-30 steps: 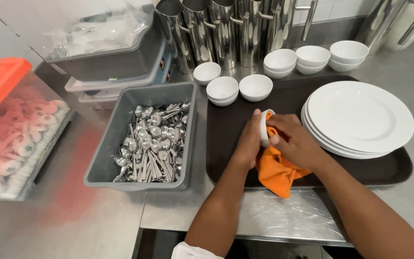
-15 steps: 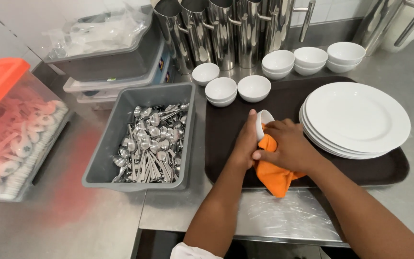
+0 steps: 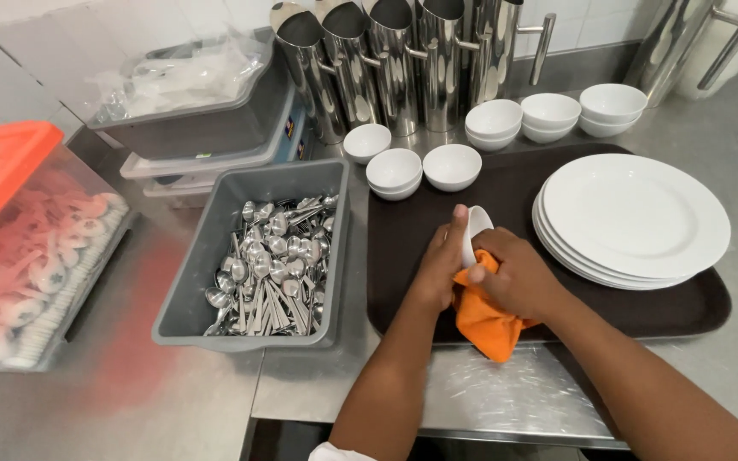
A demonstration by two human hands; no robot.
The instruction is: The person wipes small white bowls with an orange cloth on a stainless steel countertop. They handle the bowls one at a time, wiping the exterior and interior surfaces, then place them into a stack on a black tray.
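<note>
Single view, worn on the person's head, looking steeply down and forward over the brushed stainless-steel counter from its near edge. It sits close: both forearms enter from the bottom of the frame. The far edge with the tiled wall lies at the top. No second view is available for overlap.

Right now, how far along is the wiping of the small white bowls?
In hand: the left hand holds one small white bowl on edge while the right hand rubs it with an orange cloth. Looks done or waiting, I cannot tell which: three bowls at the brown tray's far edge, three stacks behind, and white plates. The spoon bin is untouched.
</note>
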